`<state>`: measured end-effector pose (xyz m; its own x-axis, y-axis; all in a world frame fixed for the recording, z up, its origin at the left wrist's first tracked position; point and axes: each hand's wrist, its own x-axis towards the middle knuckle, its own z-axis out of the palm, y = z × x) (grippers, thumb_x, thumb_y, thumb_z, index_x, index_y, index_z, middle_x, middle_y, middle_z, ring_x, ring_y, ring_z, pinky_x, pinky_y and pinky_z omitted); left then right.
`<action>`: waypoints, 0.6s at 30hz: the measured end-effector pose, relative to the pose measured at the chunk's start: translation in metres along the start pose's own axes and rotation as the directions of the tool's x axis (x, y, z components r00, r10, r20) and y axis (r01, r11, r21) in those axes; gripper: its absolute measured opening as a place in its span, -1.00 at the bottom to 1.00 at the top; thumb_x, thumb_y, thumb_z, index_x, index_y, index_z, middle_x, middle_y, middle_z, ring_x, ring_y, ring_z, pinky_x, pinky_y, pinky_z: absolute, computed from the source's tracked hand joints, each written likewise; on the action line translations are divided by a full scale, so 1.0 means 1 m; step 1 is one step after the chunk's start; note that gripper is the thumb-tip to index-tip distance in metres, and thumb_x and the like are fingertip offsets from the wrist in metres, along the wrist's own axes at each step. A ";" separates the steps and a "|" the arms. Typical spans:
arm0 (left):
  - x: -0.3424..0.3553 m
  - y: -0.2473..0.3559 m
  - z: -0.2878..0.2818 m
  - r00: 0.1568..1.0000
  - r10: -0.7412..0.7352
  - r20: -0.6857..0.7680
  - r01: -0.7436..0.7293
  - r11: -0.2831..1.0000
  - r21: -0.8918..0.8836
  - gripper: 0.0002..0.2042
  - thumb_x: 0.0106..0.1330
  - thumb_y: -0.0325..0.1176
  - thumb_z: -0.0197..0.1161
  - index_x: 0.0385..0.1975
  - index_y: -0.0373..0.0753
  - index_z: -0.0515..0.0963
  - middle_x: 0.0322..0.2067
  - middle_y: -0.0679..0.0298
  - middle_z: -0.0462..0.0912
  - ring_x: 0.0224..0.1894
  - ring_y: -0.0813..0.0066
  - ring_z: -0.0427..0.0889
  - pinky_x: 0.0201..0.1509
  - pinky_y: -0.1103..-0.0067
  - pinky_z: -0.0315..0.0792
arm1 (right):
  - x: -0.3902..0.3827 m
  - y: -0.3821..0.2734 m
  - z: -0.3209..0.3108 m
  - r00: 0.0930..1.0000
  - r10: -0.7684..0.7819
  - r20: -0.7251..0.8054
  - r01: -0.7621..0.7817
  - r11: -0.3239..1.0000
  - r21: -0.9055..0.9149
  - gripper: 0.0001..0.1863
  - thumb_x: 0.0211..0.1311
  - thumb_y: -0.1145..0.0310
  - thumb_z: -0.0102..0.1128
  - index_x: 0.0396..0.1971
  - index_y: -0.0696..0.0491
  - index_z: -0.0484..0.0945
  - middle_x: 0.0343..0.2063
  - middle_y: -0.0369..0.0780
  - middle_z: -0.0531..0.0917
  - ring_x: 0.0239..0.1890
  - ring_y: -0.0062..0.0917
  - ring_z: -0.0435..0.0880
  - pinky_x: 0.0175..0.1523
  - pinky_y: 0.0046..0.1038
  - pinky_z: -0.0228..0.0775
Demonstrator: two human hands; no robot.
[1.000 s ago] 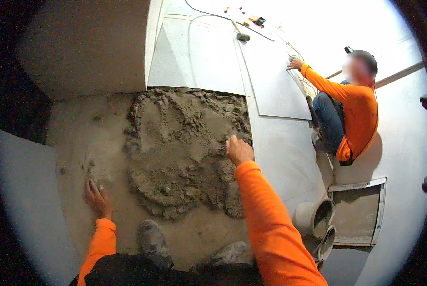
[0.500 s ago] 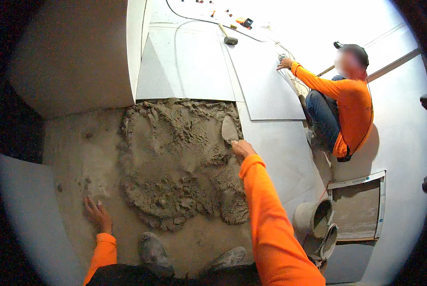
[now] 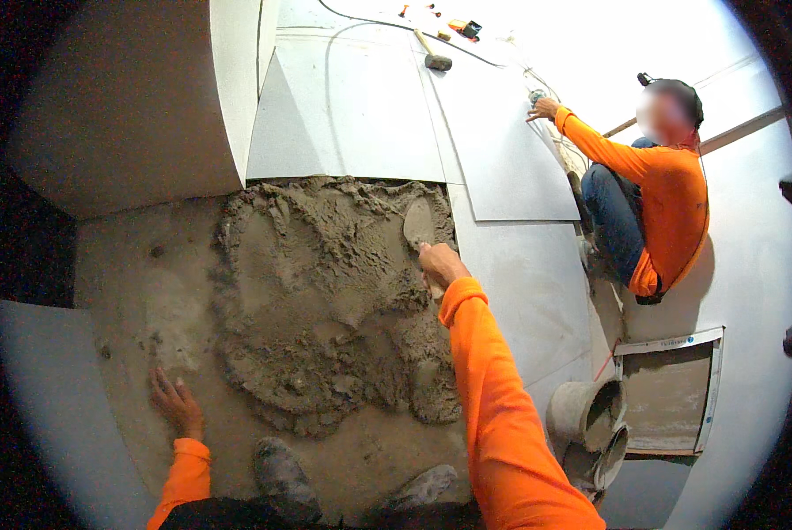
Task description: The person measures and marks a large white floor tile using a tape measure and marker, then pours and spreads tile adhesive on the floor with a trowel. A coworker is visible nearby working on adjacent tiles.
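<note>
My right hand (image 3: 444, 263) is wrapped round the handle of a pointed trowel (image 3: 418, 223). The trowel's blade lies over the far right part of a rough bed of wet grey-brown mortar (image 3: 325, 300), near the laid tiles. On the bare floor (image 3: 162, 291) to the left of the mortar rests my left hand (image 3: 177, 406), palm down with its fingers stretched out and nothing in them.
Large pale tiles (image 3: 352, 132) border the mortar behind and at right. A mallet (image 3: 437, 62) lies on them. At right a co-worker (image 3: 670, 194) in orange crouches, one hand on the tiles. Dirty buckets (image 3: 581, 411) and a framed panel (image 3: 667, 397) are at lower right.
The trowel in my right hand has shifted slightly left over the mortar, away from its right edge. My left hand stays on the floor. The whole view has shifted a little.
</note>
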<state>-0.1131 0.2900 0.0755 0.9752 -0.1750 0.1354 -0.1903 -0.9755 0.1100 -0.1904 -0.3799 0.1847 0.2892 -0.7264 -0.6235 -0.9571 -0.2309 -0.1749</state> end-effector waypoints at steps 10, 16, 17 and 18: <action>0.001 -0.002 -0.007 1.000 0.021 -0.004 -0.021 1.000 0.007 -0.44 0.60 -0.16 -0.07 0.51 -0.26 0.17 0.49 -0.03 0.17 0.53 -0.06 0.14 0.55 0.11 0.03 | -0.005 0.003 -0.065 0.982 -0.156 -0.104 0.086 0.868 -0.490 -0.56 0.29 0.20 0.13 0.04 0.14 0.70 0.11 0.03 0.68 0.21 -0.02 0.64 0.25 -0.07 0.52; -0.003 -0.007 -0.008 0.999 0.033 0.006 -0.032 0.998 -0.047 -0.45 0.60 -0.21 -0.07 0.51 -0.28 0.15 0.49 -0.09 0.16 0.53 -0.09 0.13 0.58 0.14 0.02 | -0.042 0.001 -0.082 0.876 -0.354 -0.328 -0.001 0.679 -0.734 -0.73 0.31 0.37 0.14 -0.16 0.09 0.78 -0.11 -0.08 0.80 -0.03 -0.18 0.80 0.03 -0.22 0.66; -0.002 -0.006 -0.010 0.999 0.051 -0.013 -0.052 0.996 -0.070 -0.45 0.60 -0.22 -0.07 0.51 -0.29 0.15 0.49 -0.10 0.15 0.53 -0.09 0.12 0.58 0.15 0.01 | -0.044 -0.005 -0.082 0.863 -0.402 -0.305 0.036 0.651 -0.758 -0.76 0.33 0.38 0.13 -0.19 0.09 0.77 -0.17 -0.08 0.80 -0.05 -0.24 0.81 0.00 -0.24 0.67; -0.001 -0.005 -0.011 0.999 0.047 0.004 -0.047 0.997 -0.061 -0.45 0.60 -0.23 -0.08 0.51 -0.30 0.15 0.49 -0.10 0.15 0.53 -0.10 0.11 0.58 0.15 0.00 | -0.046 -0.007 -0.083 0.823 -0.495 -0.279 0.077 0.585 -0.808 -0.76 0.32 0.38 0.15 -0.20 0.08 0.78 -0.17 -0.07 0.80 -0.07 -0.22 0.81 -0.02 -0.24 0.69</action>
<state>-0.1144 0.2961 0.0857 0.9656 -0.2214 0.1362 -0.2423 -0.9563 0.1636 -0.1959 -0.3987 0.2779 0.7160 -0.6645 -0.2138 -0.5237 -0.7139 0.4649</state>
